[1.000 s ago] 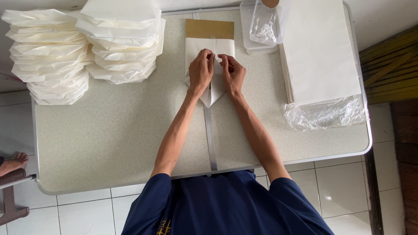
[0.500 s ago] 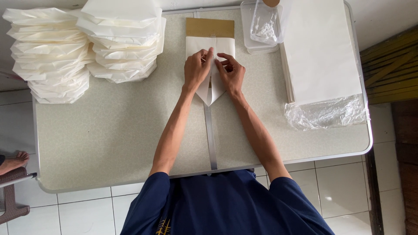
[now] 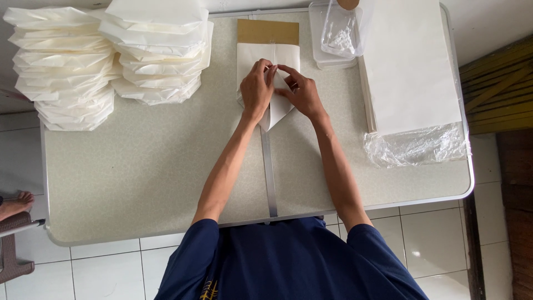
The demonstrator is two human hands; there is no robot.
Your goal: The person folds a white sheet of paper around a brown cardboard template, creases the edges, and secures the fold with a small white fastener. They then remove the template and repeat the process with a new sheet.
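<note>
A white paper sheet point(image 3: 252, 55) lies on a brown cardboard template point(image 3: 267, 30) at the table's far middle, its lower end folded into a point. My left hand point(image 3: 256, 89) presses on the sheet's left side, thumb and fingertips pinching a fold near the top. My right hand point(image 3: 301, 91) rests on the right flap, its fingertips meeting the left hand's at the fold. Both hands touch the same sheet.
Two piles of folded white paper bags point(image 3: 66, 66) point(image 3: 161, 50) stand at the far left. A tall stack of flat white paper point(image 3: 408, 66) in torn clear plastic sits at the right, beside a clear plastic container point(image 3: 333, 36). The table point(image 3: 139, 178) has a centre seam.
Both hands have slid slightly up the sheet, away from me, and the fingertips now pinch a fold near the upper middle.
</note>
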